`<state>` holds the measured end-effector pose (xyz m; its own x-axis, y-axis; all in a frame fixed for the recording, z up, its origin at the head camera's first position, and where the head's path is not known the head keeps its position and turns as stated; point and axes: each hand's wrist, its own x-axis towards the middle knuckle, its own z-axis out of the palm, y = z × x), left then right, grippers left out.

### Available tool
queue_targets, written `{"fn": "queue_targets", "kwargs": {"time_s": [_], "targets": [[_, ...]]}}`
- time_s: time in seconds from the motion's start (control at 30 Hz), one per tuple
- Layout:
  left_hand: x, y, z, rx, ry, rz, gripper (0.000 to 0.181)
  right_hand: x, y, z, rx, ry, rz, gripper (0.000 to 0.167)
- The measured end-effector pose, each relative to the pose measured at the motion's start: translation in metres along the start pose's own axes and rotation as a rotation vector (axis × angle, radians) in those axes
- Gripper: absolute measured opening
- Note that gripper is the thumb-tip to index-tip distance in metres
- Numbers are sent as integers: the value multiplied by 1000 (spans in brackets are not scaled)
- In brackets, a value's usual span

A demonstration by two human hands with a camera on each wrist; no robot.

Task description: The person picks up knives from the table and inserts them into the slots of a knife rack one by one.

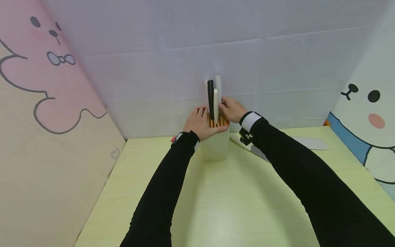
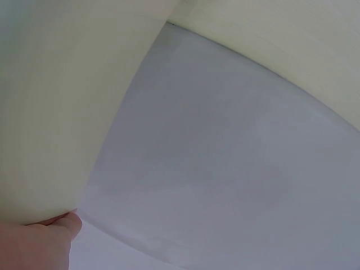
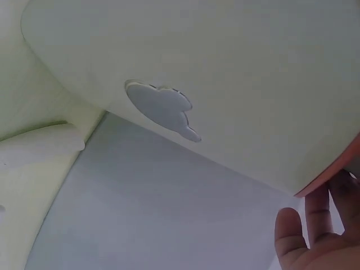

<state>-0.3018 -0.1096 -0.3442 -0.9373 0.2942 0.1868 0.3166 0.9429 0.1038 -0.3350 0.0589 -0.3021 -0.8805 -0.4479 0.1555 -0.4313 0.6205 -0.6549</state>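
A pale knife block (image 1: 215,147) with a slatted orange-brown top stands on the table. Upright handles rise from it: a black handle (image 1: 211,99), a short white handle (image 1: 215,104) and a taller white handle (image 1: 218,84) behind. My left hand (image 1: 199,124) grips the block's upper left, its thumb along the front rim. At the right of the handles, my right hand (image 1: 233,109) pinches the taller white-handled knife low down; its fingertips are partly hidden. In the right wrist view, fingers (image 3: 319,216) show beside the block's reddish rim (image 3: 332,171).
Right of the block, a knife with a white handle (image 1: 239,140) lies on the table (image 1: 234,206), partly under my right forearm. Another pale blade (image 1: 311,143) lies farther right. A white cloth wall (image 1: 172,75) stands close behind, with printed panels at both sides.
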Motion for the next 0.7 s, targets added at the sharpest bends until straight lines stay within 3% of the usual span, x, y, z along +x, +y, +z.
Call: {"fn": "queue_targets", "kwargs": {"time_s": [0.23, 0.47, 0.7], "targets": [[-1, -2, 0, -8, 2, 0, 116, 3, 2, 5, -11, 16, -1, 36], [-2, -2, 2, -29, 21, 4, 115, 3, 12, 11, -79, 76, -38, 28], [-1, -3, 4, -47, 40, 12, 112, 2, 19, 17, -70, 148, -70, 30]]}}
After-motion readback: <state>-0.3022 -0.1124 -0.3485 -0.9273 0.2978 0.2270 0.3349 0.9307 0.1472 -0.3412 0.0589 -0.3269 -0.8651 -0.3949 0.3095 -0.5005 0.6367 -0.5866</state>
